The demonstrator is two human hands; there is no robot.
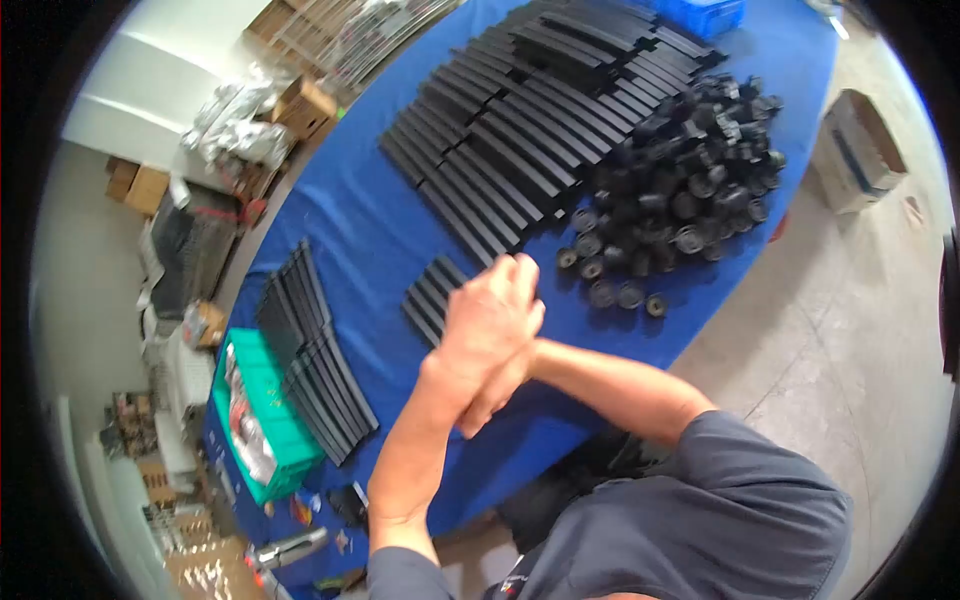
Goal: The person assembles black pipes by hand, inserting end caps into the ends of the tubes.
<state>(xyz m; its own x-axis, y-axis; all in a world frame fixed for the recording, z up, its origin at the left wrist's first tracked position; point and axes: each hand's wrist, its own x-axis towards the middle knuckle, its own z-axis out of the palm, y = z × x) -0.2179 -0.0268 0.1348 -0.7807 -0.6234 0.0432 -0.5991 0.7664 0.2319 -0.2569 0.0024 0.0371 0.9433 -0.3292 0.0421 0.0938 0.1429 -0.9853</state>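
My left hand [490, 312] is over the middle of the blue cloth, its fingers curled and closed; whatever they hold is hidden. Crossed beneath the left wrist is my right hand [497, 388], its fingers pressed together and pointing down and left, with nothing clear to make out in them. Beside the left hand lies a small group of black strips [428, 298], partly covered by it. Long rows of black strips [520, 150] lie farther up the table. To their right is a heap of round black parts [690, 190].
Another set of black strips [325, 375] lies at the left, next to a green crate [290, 440] with clear wrapping in it. A blue bin [700, 15] stands at the far edge. Tools [290, 550] lie at the lower left, and an open carton [855, 150] is on the floor at right.
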